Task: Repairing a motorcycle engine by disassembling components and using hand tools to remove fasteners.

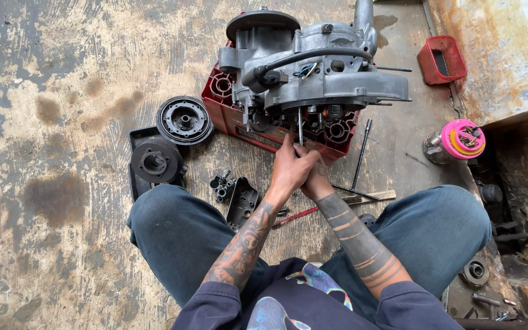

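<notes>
The engine case (313, 61) sits on a red crate (239, 119) on the stained concrete floor (50, 91), directly ahead of the seated person's knees. The left hand (289, 171) and right hand (314, 180) meet at the lower front edge of the case, fingers curled together around a thin metal rod (300, 125) standing upright there. Two round black clutch parts (169, 137) lie to the left; a pink-lidded jar (456, 142) stands to the right.

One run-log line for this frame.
left hand: on metal stud | right hand: clasped alongside | engine: on red crate | floor: clutch discs
</notes>
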